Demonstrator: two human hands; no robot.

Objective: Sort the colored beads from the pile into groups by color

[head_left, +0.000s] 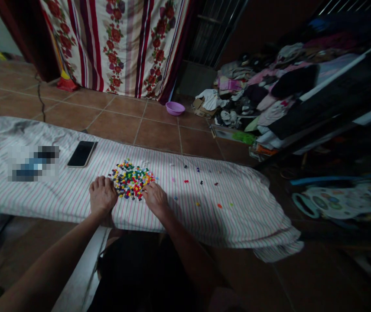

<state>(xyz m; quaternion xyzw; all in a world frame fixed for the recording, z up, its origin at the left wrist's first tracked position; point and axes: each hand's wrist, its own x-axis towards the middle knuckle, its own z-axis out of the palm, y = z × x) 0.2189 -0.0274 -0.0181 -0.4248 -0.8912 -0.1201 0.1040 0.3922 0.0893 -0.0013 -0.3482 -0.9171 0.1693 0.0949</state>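
A pile of small multicoloured plastic pieces [131,177] lies on a striped cloth [185,221]. At the pile's left edge my left hand [103,193] rests palm down, its fingers laid on the cloth. My right hand [156,199] is at the pile's right edge, thumb and fingertips drawn together against the pieces; whatever is between them is too small to make out. To the right, small groups of pieces sit apart by colour, among them red pieces [186,181], yellow pieces [197,204], orange pieces [219,206] and dark blue pieces [198,169].
A phone [82,154] lies on the cloth left of the pile, with a blurred-out item farther left. Beyond the cloth are a tiled floor, a purple basin [175,108], a floral curtain [117,47] and a heap of clothes [253,91].
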